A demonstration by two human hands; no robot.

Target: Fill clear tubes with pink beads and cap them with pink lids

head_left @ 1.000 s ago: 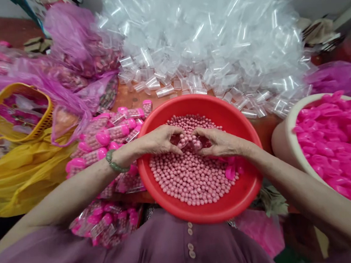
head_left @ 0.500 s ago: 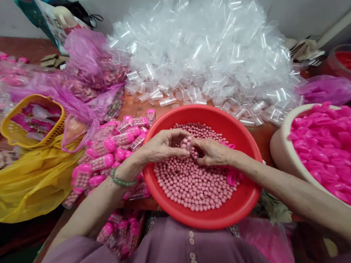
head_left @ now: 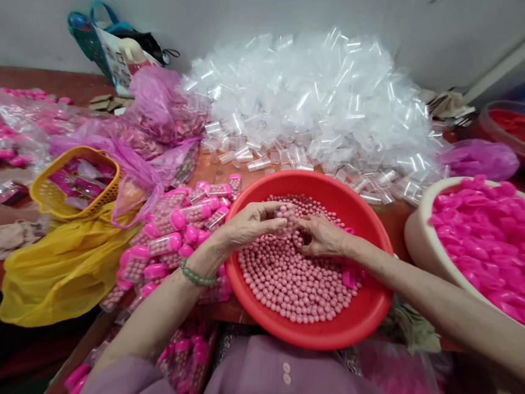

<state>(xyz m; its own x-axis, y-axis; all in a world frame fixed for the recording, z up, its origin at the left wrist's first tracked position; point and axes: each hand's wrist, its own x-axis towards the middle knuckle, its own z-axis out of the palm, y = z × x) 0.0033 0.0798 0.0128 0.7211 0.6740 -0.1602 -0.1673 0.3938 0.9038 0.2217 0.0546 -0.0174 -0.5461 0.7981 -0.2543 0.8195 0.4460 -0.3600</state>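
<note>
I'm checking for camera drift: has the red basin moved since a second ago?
No, not noticeably: the red basin keeps its place relative to the clear tubes behind it; the whole view has shifted instead.

Reddish-brown work surface (head_left: pixel 214 175), bare strip shows just beyond red basin (head_left: pixel 321 337). Heap of clear plastic tubes (head_left: pixel 304 101) lies beyond basin. Pink-capped bead containers (head_left: pixel 164 245) lie just left of it; yellow bag (head_left: pixel 66 269) farther left, overhanging near edge.
</note>
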